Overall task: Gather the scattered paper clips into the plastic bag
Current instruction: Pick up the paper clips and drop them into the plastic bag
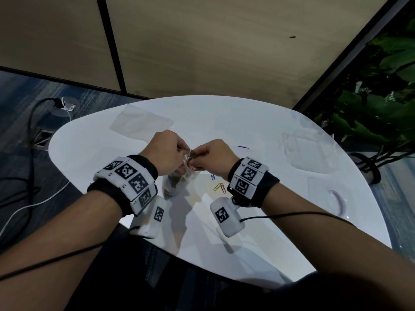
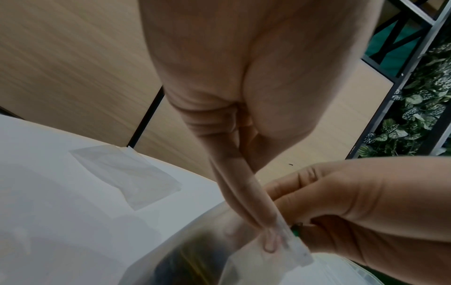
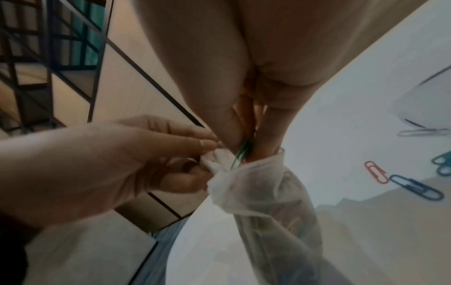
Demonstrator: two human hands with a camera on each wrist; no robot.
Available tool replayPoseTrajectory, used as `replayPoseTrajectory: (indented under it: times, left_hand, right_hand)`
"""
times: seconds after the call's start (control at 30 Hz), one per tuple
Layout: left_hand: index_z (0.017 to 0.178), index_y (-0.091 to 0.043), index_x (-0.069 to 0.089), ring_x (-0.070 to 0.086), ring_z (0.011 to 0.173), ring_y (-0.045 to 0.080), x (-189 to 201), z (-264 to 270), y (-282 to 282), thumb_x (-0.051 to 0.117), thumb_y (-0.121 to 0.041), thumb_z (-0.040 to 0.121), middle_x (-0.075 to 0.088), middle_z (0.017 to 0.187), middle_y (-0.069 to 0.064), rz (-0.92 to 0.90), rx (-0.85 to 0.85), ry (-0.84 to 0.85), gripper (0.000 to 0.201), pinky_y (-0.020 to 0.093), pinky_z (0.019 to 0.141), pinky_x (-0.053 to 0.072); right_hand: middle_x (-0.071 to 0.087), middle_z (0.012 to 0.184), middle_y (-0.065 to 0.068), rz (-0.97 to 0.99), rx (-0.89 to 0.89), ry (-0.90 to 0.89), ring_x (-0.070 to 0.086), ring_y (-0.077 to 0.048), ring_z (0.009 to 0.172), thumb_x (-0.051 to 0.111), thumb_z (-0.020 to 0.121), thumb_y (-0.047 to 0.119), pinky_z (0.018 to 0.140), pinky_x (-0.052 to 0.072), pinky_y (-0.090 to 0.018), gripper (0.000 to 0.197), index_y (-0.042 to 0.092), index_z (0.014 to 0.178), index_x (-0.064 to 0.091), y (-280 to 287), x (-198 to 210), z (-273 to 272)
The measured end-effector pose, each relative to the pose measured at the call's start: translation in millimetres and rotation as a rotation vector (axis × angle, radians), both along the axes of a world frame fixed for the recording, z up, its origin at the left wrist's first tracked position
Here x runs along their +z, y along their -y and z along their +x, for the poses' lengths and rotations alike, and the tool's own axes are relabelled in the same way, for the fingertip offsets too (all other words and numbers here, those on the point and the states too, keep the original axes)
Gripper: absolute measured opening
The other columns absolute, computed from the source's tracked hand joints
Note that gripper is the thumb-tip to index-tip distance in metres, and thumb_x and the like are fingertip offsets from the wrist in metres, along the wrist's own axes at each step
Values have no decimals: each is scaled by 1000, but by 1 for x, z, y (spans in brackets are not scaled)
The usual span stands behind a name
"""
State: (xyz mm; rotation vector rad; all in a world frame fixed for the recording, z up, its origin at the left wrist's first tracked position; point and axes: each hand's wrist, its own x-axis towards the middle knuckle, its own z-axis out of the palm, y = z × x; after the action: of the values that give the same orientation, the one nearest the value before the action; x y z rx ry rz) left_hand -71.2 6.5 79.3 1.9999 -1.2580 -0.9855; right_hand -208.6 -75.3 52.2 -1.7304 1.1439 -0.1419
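Table (image 1: 224, 232): a white rounded top filled the middle of the head view, with both forearms reaching in from six o'clock.
Plant (image 1: 381, 104): green leaves stood off the table's edge at about three o'clock.
Flat bag (image 1: 140, 123): a spare clear bag lay flat on the table at eleven o'clock from the hands, well apart from them.
Plastic bag (image 3: 266, 194): there it was, hanging between the two hands above mid-table, mouth up, body drooping toward six o'clock; dark shapes showed through the film, too blurred to name.
Left hand (image 1: 167, 152): fingers curled in, thumb and fingertips (image 2: 269, 243) pinched on the bag's rim at its nine o'clock side.
Right hand (image 1: 213, 157): fingers bunched tight and pointing down, gripping a small cluster of clips at the bag's mouth.
Held clips (image 3: 241, 154): thin green wires poked out from between the right fingertips, right at the opening, touching the film.
Loose clips on the table: a blue one (image 3: 415, 188) and a red one (image 3: 375, 171) lay just beside each other at four o'clock from the bag.
Yellow clip (image 1: 217, 186): down by the right wrist it sat, next to a blue neighbour.
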Motion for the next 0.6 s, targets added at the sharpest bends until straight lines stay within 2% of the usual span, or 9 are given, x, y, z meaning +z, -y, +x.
replayPoseTrajectory:
  times: [0.07, 0.1, 0.13, 0.23, 0.33, 0.4, 0.47, 0.53, 0.6]
  left_hand:
    - [101, -3, 73, 76, 68, 29, 0, 0, 0, 52, -2, 95, 74, 81, 15, 15, -3, -24, 22, 42, 76, 63]
    - [101, -3, 73, 75, 66, 29, 1, 0, 0, 52, -1, 96, 74, 78, 14, 18, -6, -26, 22, 41, 75, 63]
    - [102, -2, 73, 75, 66, 30, 1, -1, 0, 51, 0, 96, 73, 77, 13, 17, -10, -21, 23, 41, 75, 63]
    - [105, -1, 73, 75, 73, 30, 2, -1, -1, 50, 1, 95, 74, 86, 15, -2, -5, 18, 26, 41, 80, 62]
    - [106, -3, 74, 73, 79, 27, 1, 2, -1, 51, 1, 94, 71, 85, 11, -11, 12, 16, 27, 41, 84, 60]
    - [105, -4, 74, 73, 78, 26, 1, 0, -1, 50, 0, 95, 69, 82, 7, -13, 3, 12, 27, 40, 83, 61]
    - [104, -4, 74, 75, 73, 27, 2, 0, -1, 48, 1, 95, 71, 81, 10, -13, -13, 7, 28, 39, 80, 62]
    - [104, -3, 74, 75, 68, 28, 3, 2, -2, 46, 2, 95, 73, 80, 13, -10, -15, -5, 29, 39, 76, 63]
    - [105, -2, 74, 75, 72, 28, 2, 4, -1, 47, 2, 94, 71, 79, 11, -14, -2, -10, 30, 40, 79, 62]
  right_hand:
    - [75, 69, -7, -109, 51, -63, 75, -19, 74, 73, 78, 9, 64, 59, -23, 7, 11, 72, 77, -5, 5, 2]
    - [74, 68, -6, -137, 55, -83, 75, -17, 72, 71, 81, 10, 51, 52, -16, 9, 10, 74, 76, -8, 6, 3]
    - [74, 68, -5, -151, 55, -100, 74, -15, 72, 68, 82, 10, 45, 45, -14, 11, 11, 76, 76, -9, 7, 3]
    - [74, 76, -5, -140, 68, -130, 72, -19, 77, 68, 81, 10, 50, 44, -17, 10, 14, 85, 77, -10, 7, 6]
    - [71, 76, -1, -269, 126, -147, 63, -12, 66, 70, 81, 10, 48, 44, -10, 14, 12, 91, 78, -12, 10, 7]
    - [74, 77, -4, -413, 200, -156, 64, -18, 69, 65, 82, 7, 59, 48, -19, 15, 10, 83, 79, -15, 11, 7]
    - [73, 74, -6, -462, 268, -198, 63, -25, 72, 58, 82, 4, 62, 45, -25, 22, 9, 79, 79, -17, 11, 8]
    - [72, 76, -4, -464, 339, -223, 62, -23, 75, 54, 82, 2, 67, 49, -28, 25, 10, 83, 78, -18, 13, 10]
    - [75, 85, -3, -484, 458, -242, 66, -23, 83, 54, 82, 3, 77, 53, -34, 27, 13, 88, 78, -15, 20, 8]
